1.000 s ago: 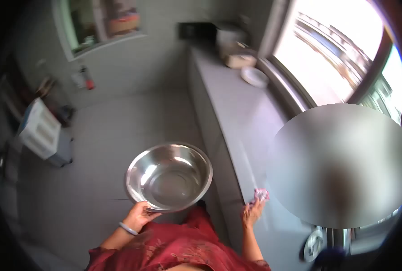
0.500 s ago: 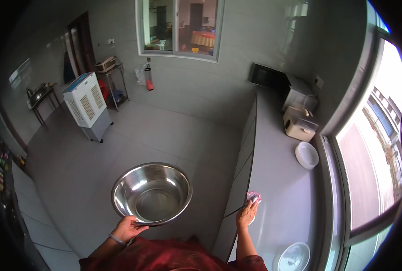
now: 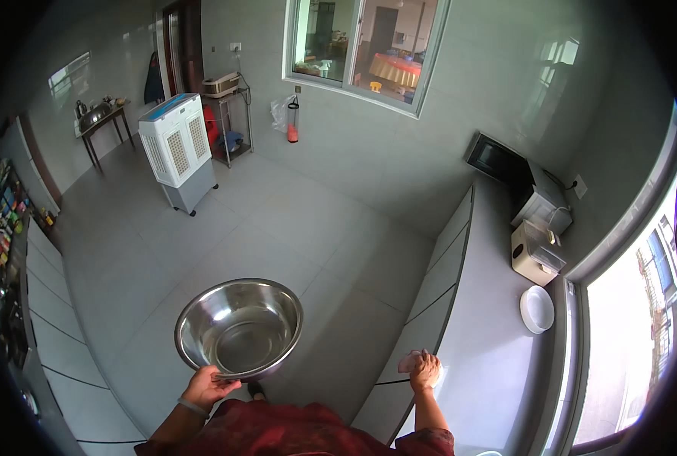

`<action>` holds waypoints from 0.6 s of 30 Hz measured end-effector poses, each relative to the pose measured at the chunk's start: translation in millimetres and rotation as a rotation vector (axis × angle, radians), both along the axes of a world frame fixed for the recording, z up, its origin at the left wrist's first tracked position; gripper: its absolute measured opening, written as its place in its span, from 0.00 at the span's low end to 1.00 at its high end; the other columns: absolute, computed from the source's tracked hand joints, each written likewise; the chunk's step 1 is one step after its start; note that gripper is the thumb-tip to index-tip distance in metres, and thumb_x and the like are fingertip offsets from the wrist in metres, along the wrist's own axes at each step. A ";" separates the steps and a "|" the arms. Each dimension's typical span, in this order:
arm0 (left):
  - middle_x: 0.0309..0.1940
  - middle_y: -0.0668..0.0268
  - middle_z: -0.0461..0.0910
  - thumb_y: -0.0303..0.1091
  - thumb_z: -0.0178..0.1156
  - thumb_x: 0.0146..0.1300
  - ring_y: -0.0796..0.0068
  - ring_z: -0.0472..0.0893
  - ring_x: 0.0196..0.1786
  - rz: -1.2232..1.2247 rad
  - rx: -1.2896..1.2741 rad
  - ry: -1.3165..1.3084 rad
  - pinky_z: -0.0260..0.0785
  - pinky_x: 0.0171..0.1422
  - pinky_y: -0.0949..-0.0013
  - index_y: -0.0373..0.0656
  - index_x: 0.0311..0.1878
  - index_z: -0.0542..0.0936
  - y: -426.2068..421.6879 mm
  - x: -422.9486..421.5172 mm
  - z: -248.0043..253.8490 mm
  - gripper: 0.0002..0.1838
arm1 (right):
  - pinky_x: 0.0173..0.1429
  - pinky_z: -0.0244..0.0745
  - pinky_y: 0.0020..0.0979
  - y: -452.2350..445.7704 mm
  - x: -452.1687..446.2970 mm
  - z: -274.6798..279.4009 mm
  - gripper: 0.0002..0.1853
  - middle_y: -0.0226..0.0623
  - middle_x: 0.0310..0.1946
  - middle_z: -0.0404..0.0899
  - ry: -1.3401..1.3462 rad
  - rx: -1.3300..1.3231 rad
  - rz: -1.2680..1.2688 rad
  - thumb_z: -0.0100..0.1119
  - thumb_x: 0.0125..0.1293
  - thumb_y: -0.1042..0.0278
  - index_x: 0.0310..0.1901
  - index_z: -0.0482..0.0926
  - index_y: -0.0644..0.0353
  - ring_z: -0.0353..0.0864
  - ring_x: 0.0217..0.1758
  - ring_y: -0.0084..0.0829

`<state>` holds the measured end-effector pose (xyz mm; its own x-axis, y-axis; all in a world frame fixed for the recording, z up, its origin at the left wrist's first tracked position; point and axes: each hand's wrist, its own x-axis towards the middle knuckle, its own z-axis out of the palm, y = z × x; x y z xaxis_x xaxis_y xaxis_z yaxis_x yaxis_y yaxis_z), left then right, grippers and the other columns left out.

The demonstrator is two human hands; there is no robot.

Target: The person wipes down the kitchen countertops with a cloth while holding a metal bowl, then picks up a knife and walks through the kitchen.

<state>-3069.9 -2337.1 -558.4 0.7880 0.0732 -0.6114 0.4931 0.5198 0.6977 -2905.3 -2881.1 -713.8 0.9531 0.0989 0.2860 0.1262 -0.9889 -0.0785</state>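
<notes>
Beyond the hands, grey tiles are spreading. The left hand [image 3: 210,387] is gripping a shiny, round steel basin [image 3: 239,329], opening upward; right of it, the right hand [image 3: 427,371] is clutching a crumpled cloth [image 3: 409,361].

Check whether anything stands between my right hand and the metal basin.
Only the pinkish cloth in your right hand, at the counter edge on the basin's side. Nothing else visible stands between; your left hand grips the basin's near rim.
</notes>
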 end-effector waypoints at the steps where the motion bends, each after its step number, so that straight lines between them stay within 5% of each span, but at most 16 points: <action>1: 0.43 0.48 0.76 0.27 0.48 0.62 0.52 0.76 0.51 -0.012 0.004 -0.007 0.69 0.63 0.49 0.25 0.46 0.74 4.0 2.9 -3.4 0.14 | 0.64 0.60 0.41 1.6 -0.6 -2.1 0.14 0.38 0.50 0.77 0.091 0.025 -0.027 0.53 0.55 0.68 0.44 0.79 0.52 0.74 0.54 0.38; 8: 0.41 0.48 0.76 0.24 0.51 0.63 0.56 0.77 0.49 0.187 -0.508 0.297 0.71 0.61 0.51 0.23 0.44 0.73 103.1 44.6 -10.3 0.12 | 0.56 0.73 0.38 84.0 -42.1 -32.3 0.13 0.38 0.43 0.81 0.683 0.157 -0.235 0.52 0.58 0.62 0.43 0.82 0.43 0.79 0.50 0.40; 12: 0.37 0.57 0.79 0.19 0.66 0.51 0.69 0.79 0.44 -0.202 0.212 -0.184 0.75 0.54 0.63 0.30 0.42 0.76 139.4 55.5 27.8 0.14 | 0.57 0.74 0.38 141.7 -71.5 -57.5 0.18 0.34 0.50 0.81 1.035 0.257 -0.198 0.54 0.59 0.53 0.51 0.81 0.40 0.80 0.53 0.38; 15: 0.37 0.58 0.80 0.20 0.65 0.53 0.69 0.79 0.43 -0.270 0.460 -0.103 0.74 0.54 0.63 0.30 0.42 0.77 176.8 60.8 44.7 0.13 | 0.56 0.75 0.37 190.3 -76.2 -74.9 0.15 0.31 0.46 0.82 1.176 0.120 -0.219 0.59 0.55 0.59 0.45 0.83 0.34 0.80 0.51 0.35; 16: 0.39 0.58 0.80 0.20 0.64 0.53 0.68 0.79 0.42 -0.064 0.137 -0.138 0.73 0.56 0.64 0.29 0.43 0.76 202.1 59.6 -0.2 0.13 | 0.53 0.77 0.34 202.4 -81.4 -76.1 0.16 0.32 0.44 0.83 1.129 0.176 -0.170 0.60 0.55 0.61 0.47 0.82 0.41 0.82 0.48 0.31; 18: 0.39 0.57 0.80 0.19 0.63 0.55 0.67 0.80 0.43 0.119 -0.017 -0.038 0.73 0.57 0.64 0.29 0.43 0.76 224.4 59.3 -6.9 0.12 | 0.56 0.75 0.33 204.5 -76.2 -150.6 0.19 0.30 0.48 0.82 1.228 0.350 -0.094 0.60 0.54 0.58 0.50 0.81 0.41 0.80 0.53 0.32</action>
<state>-3010.6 -2112.7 -565.4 0.7970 0.1575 -0.5831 0.4005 0.5848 0.7054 -2981.5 -2676.5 -864.5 0.6076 0.1149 -0.7859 -0.2830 -0.8932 -0.3494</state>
